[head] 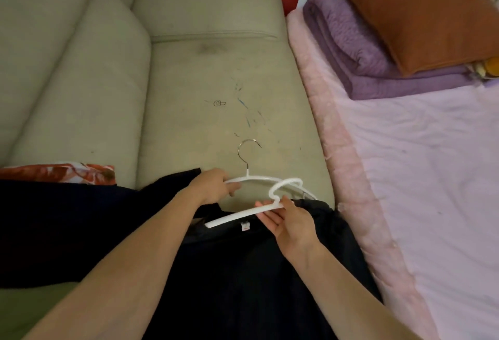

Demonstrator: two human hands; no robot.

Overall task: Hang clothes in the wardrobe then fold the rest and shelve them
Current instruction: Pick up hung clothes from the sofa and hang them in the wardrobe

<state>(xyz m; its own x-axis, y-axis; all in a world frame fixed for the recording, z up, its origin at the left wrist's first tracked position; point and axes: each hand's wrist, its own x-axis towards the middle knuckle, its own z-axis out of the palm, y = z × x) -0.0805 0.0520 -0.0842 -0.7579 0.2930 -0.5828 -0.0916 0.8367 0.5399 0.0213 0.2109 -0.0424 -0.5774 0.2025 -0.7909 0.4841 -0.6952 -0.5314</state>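
Observation:
A black garment [243, 272] lies spread on the beige sofa [202, 83], its white neck label facing up. Over its collar are two white hangers. My left hand [213, 185] grips the left shoulder of the hanger with the metal hook [249, 156]. My right hand [286, 220] pinches the bar of the all-plastic hanger [243, 215], which lies across the first one. More dark cloth [67, 226] lies to the left of the garment.
A red patterned cloth [62, 173] sits at the left on the sofa. On the right is a bed with a pink sheet [418, 177], a folded purple blanket [351, 47] and a brown pillow [421, 18]. A green patch [32, 310] shows at bottom left.

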